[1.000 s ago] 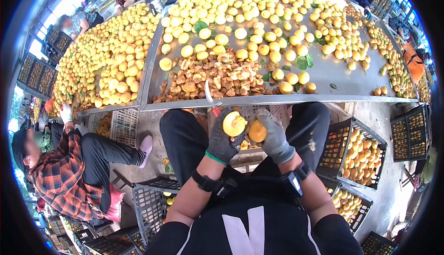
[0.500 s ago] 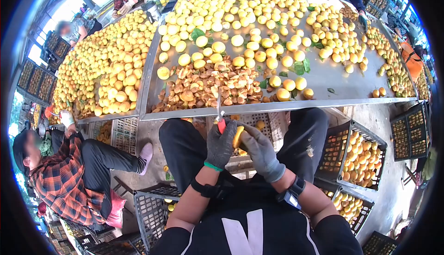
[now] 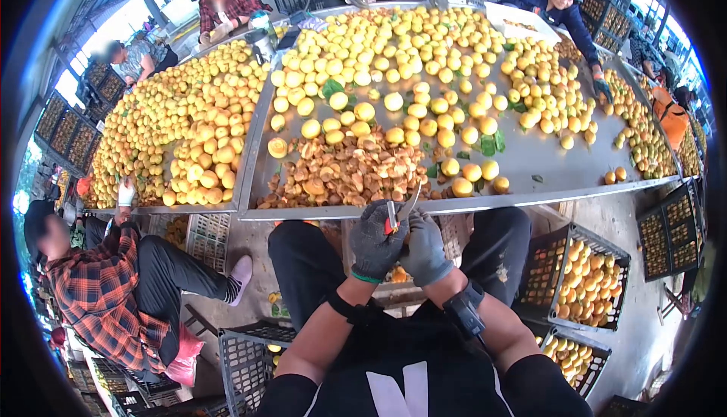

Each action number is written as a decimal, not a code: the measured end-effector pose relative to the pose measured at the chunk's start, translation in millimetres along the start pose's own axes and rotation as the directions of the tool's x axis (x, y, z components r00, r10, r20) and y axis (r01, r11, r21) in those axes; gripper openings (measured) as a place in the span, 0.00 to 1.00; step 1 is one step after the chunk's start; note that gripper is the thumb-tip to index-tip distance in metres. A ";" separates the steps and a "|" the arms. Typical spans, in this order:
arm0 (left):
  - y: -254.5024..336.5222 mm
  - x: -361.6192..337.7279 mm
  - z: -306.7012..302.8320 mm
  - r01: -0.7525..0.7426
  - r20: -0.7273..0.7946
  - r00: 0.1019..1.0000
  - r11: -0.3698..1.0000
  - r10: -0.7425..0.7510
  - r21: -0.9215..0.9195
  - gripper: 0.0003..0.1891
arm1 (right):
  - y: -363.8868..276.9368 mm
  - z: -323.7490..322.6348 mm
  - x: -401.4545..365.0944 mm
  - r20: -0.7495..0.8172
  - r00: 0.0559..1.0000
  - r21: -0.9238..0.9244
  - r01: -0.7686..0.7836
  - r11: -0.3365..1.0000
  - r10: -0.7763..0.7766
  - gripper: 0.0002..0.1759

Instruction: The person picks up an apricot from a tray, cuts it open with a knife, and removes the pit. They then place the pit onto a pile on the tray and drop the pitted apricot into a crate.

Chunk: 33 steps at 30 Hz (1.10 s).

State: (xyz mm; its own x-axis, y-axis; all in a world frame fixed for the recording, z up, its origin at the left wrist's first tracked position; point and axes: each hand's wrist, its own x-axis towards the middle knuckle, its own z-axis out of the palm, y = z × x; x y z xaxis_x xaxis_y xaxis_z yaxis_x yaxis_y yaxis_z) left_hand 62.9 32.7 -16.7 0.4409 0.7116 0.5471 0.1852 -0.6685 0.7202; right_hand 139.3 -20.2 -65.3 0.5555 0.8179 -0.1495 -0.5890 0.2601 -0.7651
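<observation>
Just in front of the metal table's near edge, my left hand [image 3: 377,241], in a dark glove, grips a knife [image 3: 410,203] with a red handle. The blade points up and to the right. My right hand [image 3: 425,247], in a grey glove, is pressed close beside it with fingers curled; whatever it may hold is hidden. Beyond the hands, a heap of brown-orange cut fruit pieces [image 3: 344,167] lies on the metal table [image 3: 530,172]. Whole yellow fruits that look like apricots [image 3: 394,102] are spread behind the heap.
Another fruit-covered table section [image 3: 182,129] adjoins on the left. Black crates of fruit [image 3: 594,281] stand on the floor at right, and a black crate [image 3: 250,364] at lower left. A person in a checked shirt [image 3: 106,288] sits at left; several co-workers are around the table.
The yellow fruit seen between my hands is no longer visible. Both hands have drawn together, and the knife blade now tilts right. The view has tipped upward, showing more of the co-workers.
</observation>
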 end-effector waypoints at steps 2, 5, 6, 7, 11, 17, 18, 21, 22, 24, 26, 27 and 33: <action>2.9 13.3 0.6 -0.019 -0.032 0.999 0.998 0.021 0.052 0.06 | -18.9 4.1 10.7 0.308 0.868 -0.559 0.496 0.664 -0.389 0.12; -13.5 23.0 9.7 0.165 -0.021 0.985 0.970 -0.172 -0.177 0.07 | -22.0 0.1 26.8 0.109 0.988 -0.201 0.133 0.970 -0.113 0.18; -11.2 23.9 9.5 0.162 -0.023 0.985 0.970 -0.168 -0.182 0.07 | -24.1 -2.2 30.9 0.056 0.996 0.021 -0.073 0.997 0.072 0.21; -6.9 23.8 8.3 0.355 0.045 0.931 0.873 -0.362 -0.335 0.06 | -44.4 7.7 28.6 -0.077 0.960 0.275 -0.239 0.931 0.269 0.21; -25.8 7.7 14.5 0.398 0.011 0.885 0.745 -0.465 -0.536 0.05 | -75.1 -1.7 51.7 0.030 0.952 0.340 -0.297 0.892 0.305 0.18; -19.0 6.9 -10.6 0.498 0.144 0.777 0.459 -0.612 -0.735 0.03 | -75.7 -28.2 55.0 0.104 0.993 -0.213 -0.027 0.977 0.050 0.21; -17.7 7.8 -15.2 0.505 0.146 0.771 0.457 -0.620 -0.732 0.03 | -78.2 -27.4 49.4 0.145 0.988 -0.282 0.000 0.959 0.043 0.23; -11.3 14.2 -30.6 0.467 0.267 0.800 0.277 -0.537 -0.840 0.04 | -78.4 -18.2 26.2 0.203 0.960 -0.289 -0.131 0.948 0.194 0.25; -8.1 15.8 -32.7 0.474 0.267 0.792 0.276 -0.549 -0.836 0.04 | -71.2 -19.3 17.5 0.242 0.939 -0.195 -0.200 0.960 0.245 0.25; 2.5 18.6 -37.8 0.425 0.265 0.808 0.210 -0.526 -0.881 0.02 | -49.5 -30.0 -2.2 0.267 0.921 -0.111 -0.263 0.958 0.284 0.25; 1.9 17.9 -39.6 0.411 0.280 0.820 0.174 -0.499 -0.895 0.02 | -49.2 -27.2 -25.3 0.299 0.822 -0.264 -0.418 0.870 0.485 0.27; 1.2 16.5 -39.7 0.409 0.314 0.828 0.118 -0.464 -0.905 0.02 | -44.6 -29.9 -35.3 0.300 0.817 -0.262 -0.426 0.866 0.493 0.27; 5.3 -9.6 -36.8 0.564 0.525 0.764 -0.007 -0.375 -0.826 0.08 | -42.7 -16.1 -70.7 0.585 0.463 -0.148 -0.746 0.649 0.666 0.28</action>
State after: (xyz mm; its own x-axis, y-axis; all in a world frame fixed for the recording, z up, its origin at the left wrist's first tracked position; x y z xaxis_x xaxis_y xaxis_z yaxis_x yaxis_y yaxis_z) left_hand 27.3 30.3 -2.4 0.7285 0.6808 -0.0757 -0.4783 0.5846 0.6553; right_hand 134.7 -97.4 -32.2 -0.4784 0.8522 -0.2118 -0.7102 -0.5174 -0.4775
